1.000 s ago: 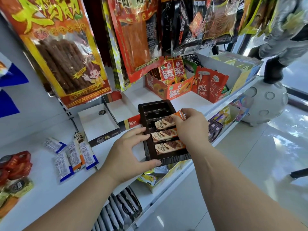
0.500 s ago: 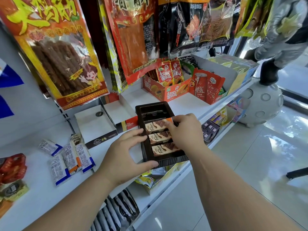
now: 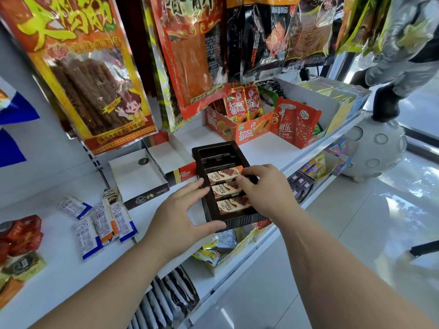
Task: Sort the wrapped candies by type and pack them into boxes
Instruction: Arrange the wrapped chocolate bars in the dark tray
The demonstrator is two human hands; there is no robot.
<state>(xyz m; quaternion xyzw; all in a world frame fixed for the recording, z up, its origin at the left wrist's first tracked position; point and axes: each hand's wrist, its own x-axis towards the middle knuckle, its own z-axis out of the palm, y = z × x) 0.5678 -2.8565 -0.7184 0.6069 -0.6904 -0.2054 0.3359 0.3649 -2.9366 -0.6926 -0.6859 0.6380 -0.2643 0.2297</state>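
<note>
**Three bars in the tray so far**

Dark brown tray [image 3: 217, 156] sits at the shelf [image 3: 59, 269] edge with three wrapped chocolate bars [image 3: 231, 205] lined up in its near slots. Right hand [image 3: 263, 188] pinches the right end of the top bar [image 3: 222, 176]. Left hand [image 3: 180, 217] braces the tray's near-left corner, fingers [image 3: 190, 188] spread. Loose white candies [image 3: 104, 222] lie off to the left.

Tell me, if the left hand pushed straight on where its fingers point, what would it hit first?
The left hand would likely meet the dark tray first; its fingertips seem to touch its left wall. Beyond lie wrapped bars.
</note>
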